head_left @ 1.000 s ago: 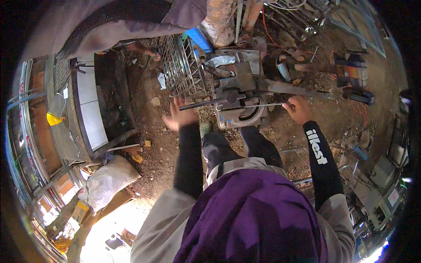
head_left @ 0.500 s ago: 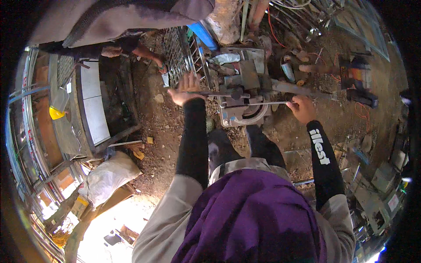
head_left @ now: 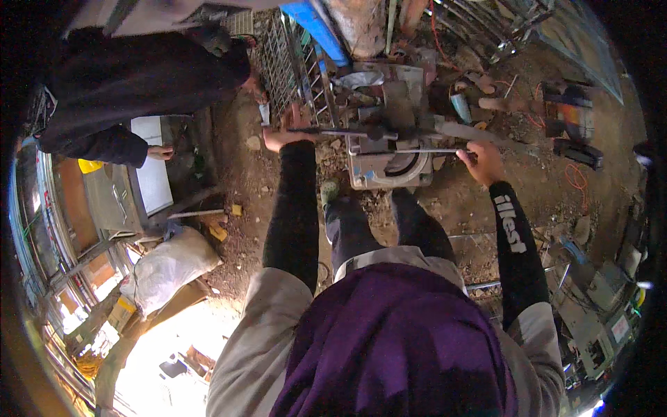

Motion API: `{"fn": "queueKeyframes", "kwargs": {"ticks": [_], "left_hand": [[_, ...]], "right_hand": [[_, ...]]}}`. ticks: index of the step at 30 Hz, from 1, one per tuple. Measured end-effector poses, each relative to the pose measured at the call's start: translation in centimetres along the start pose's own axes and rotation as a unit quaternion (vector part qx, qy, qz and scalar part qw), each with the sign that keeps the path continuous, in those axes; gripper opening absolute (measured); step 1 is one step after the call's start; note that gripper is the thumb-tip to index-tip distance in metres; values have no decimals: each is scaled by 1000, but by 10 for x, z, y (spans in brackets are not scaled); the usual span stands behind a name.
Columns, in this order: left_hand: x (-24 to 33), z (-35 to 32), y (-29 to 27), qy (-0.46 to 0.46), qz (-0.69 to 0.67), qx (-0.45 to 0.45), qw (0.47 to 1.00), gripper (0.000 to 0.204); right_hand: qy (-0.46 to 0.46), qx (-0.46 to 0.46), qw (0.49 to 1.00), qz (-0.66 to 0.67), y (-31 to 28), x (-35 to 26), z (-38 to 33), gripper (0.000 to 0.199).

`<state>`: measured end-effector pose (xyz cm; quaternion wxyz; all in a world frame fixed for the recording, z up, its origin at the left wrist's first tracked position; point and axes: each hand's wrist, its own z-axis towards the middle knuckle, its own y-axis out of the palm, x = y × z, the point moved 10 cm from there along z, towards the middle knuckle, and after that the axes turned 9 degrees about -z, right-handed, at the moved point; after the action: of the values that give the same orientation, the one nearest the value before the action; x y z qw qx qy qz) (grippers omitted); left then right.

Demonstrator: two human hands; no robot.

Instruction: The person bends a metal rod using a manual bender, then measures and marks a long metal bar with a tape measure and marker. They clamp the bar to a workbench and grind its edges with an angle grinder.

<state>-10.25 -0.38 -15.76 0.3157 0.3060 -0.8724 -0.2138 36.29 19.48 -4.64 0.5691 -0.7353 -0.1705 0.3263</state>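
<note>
Ahead of me stands a grey metal cut-off machine [head_left: 361, 177] with a curved slot in its base. A dark metal bar [head_left: 340, 132] lies across it toward the left. My left hand [head_left: 286, 137] is at the bar's left end, fingers stretched and apart, palm against or beside it; exact contact is unclear. My right hand [head_left: 484, 164] pinches the right end of a thin, pale metal rod [head_left: 427, 151], which reaches left over the machine. A dark round part hides where bar and machine meet.
A co-worker in a dark sleeve [head_left: 153, 76] is at the upper left, one hand near a pale piece [head_left: 265, 113]. Metal grating [head_left: 278, 69] and a blue panel [head_left: 316, 31] stand ahead. A white sack [head_left: 170, 267] lies lower left; an orange cord [head_left: 575, 184] lies right.
The co-worker's dark arm has come into view on the left, with a second hand over the white-topped bench. My hands keep their places at the bar and rod, the view shifting slightly.
</note>
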Motion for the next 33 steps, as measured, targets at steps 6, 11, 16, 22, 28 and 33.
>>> {"fn": "queueKeyframes", "kwargs": {"ticks": [6,11,16,22,28,33], "left_hand": [[15,-140,113,449,627,-455,446,43],[-27,-147,95,343,794,-495,88,53],[-27,-149,96,353,803,-464,123,53],[-28,-153,98,382,800,-444,126,47],[-27,-162,98,411,793,-430,129,44],[-22,-211,-49,475,828,-180,237,47]], "right_hand": [[34,-22,999,-10,1,5,-5,48],[38,-52,997,-33,8,6,-4,49],[48,-4,999,-13,4,3,-8,49],[64,-6,998,-13,6,7,-6,47],[26,3,999,-36,-2,-2,-6,44],[-10,96,994,-42,-10,-5,-10,42]]}}
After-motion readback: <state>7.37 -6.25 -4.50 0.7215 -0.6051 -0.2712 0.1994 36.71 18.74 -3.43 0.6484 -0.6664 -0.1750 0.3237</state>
